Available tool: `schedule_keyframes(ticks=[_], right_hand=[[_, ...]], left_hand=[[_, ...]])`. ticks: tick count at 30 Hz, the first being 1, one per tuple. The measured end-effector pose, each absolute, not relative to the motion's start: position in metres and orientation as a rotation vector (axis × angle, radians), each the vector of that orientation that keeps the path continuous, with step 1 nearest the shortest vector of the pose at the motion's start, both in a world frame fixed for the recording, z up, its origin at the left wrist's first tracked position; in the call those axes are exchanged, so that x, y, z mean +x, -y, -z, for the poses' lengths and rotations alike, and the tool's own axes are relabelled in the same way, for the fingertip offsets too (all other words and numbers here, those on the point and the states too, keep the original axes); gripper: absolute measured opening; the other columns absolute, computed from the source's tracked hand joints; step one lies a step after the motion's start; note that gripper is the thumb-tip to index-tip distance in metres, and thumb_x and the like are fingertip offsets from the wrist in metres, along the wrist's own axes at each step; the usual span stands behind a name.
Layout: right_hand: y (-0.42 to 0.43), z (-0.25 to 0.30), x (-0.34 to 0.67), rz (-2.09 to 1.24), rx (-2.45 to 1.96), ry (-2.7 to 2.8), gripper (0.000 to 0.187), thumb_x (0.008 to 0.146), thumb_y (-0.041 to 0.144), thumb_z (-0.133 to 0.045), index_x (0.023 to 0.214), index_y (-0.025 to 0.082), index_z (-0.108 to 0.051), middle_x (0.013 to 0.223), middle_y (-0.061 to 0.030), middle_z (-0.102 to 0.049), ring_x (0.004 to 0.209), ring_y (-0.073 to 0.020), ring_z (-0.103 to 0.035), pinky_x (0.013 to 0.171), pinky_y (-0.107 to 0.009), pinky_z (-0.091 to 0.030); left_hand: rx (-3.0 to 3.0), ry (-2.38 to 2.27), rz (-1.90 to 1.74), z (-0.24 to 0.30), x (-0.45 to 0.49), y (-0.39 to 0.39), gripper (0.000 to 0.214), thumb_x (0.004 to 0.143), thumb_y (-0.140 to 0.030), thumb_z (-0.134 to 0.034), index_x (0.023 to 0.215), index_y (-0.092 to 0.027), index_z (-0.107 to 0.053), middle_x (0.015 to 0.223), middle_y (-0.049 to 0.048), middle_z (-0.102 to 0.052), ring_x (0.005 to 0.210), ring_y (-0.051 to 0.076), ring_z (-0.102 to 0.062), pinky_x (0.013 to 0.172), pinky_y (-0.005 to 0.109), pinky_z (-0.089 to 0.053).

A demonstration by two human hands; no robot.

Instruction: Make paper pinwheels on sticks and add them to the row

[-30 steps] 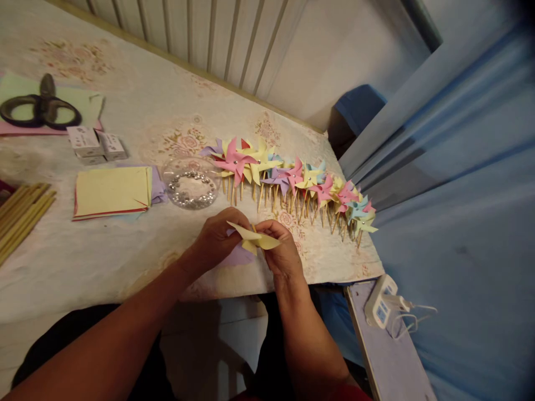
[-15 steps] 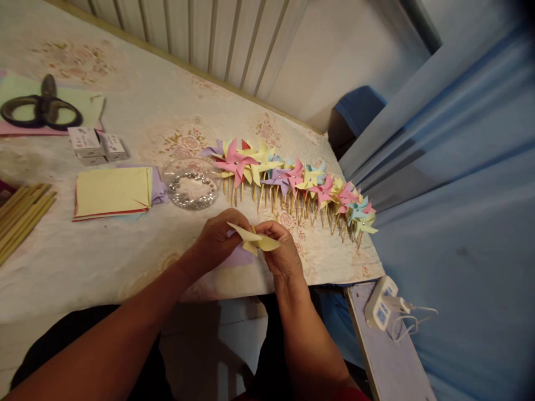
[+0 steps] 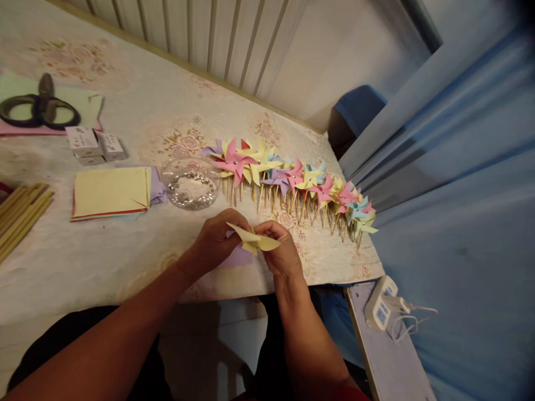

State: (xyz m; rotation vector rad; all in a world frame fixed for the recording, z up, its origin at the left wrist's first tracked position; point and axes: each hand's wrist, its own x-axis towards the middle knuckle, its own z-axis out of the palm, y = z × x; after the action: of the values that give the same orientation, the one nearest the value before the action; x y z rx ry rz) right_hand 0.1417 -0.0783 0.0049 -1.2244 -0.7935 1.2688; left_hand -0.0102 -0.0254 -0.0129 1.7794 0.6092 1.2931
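Note:
A yellow paper pinwheel (image 3: 267, 243) is held between my two hands above the table's front edge. My left hand (image 3: 217, 238) is closed on its left side, the thumb bent against the paper. On the other side, my right hand (image 3: 285, 253) is closed around it with curled fingers. The fingertips meet behind the paper, where a bit of yellowish stick shows; the rest is hidden. Beneath my left hand lies a piece of purple paper (image 3: 237, 258). Just beyond it stands a clear round dish (image 3: 193, 203) with silvery pins or beads.
Finished pinwheels (image 3: 321, 192) on sticks lie in a row at the right. To the left are a paper stack (image 3: 111, 192), small white boxes (image 3: 83, 139), black-handled scissors (image 3: 44, 106) and wooden sticks (image 3: 25, 217). A power strip (image 3: 381, 303) rests beside a blue curtain (image 3: 468, 239).
Both hands keep nearly the same place on the yellow pinwheel. The things at the left sit very slightly further left in the view.

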Motion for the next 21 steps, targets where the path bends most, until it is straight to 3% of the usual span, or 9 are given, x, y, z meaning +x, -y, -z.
schedule_keyframes(ticks=[21], right_hand=[[0.081,0.000,0.144,-1.206,-1.324,0.904,0.022,0.057,0.033,-0.084,0.068,0.022,-0.068,0.064,0.0029,-0.068,0.056,-0.0121,-0.057,0.058,-0.026,-0.047]], left_hand=[[1.763,-0.843,-1.132,0.003,-0.011,0.028,0.006,0.079,-0.018,-0.059,0.077,-0.019,-0.065,0.075,-0.0007,-0.068,0.069,0.013,-0.060,0.069,0.025,-0.048]])
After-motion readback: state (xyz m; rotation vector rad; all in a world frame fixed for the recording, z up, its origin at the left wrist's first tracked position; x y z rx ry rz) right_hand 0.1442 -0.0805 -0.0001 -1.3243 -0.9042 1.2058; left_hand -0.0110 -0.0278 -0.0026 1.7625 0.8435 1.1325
